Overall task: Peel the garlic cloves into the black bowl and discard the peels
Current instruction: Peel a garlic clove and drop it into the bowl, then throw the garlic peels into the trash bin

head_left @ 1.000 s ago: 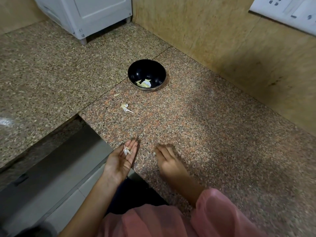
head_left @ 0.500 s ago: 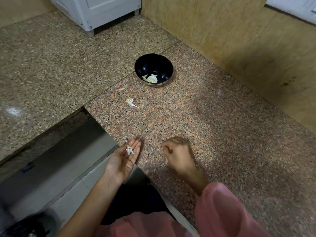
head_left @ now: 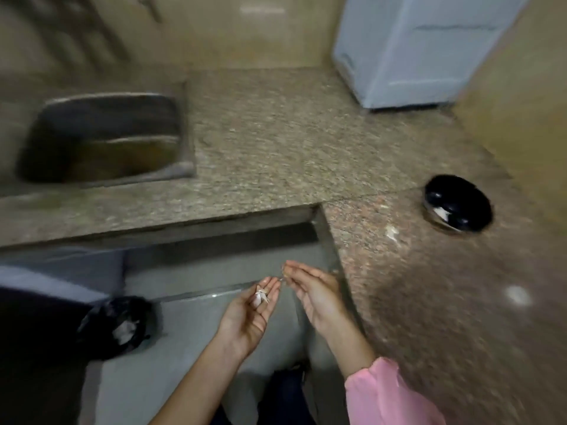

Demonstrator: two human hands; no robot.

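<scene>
From my remote seat, the left hand [head_left: 248,311] lies palm up with its fingers loosely cupped. A small clump of white garlic peels [head_left: 260,297] rests on the fingers, carried rather than pinched. Just beside it, the right hand [head_left: 313,289] is also open. Its fingers are straight and close together, and their tips are near the left fingertips. I cannot tell whether the two hands touch, or whether the right one has anything on it. A pink sleeve [head_left: 386,394] covers the right forearm. Both hands hang off the edge of the tabletop [head_left: 276,133], over the grey floor.

To the left and lower down I see a bin lined with a black bag [head_left: 119,326], with something pale inside; the blur hides what it is.

Further out, on the reddish stretch of granite to the right, a pale scrap of peel [head_left: 392,233] lies by itself. A blurred light spot [head_left: 518,295] sits nearer the right side, and I cannot say what it is. Beyond the scrap the black bowl [head_left: 457,207] stands upright on the tabletop, well apart from both hands, with a few pale pieces in its bottom.

At the far left a steel sink [head_left: 101,136] is set into the tabletop. At the far right a white appliance [head_left: 414,47] stands against the wall.
</scene>
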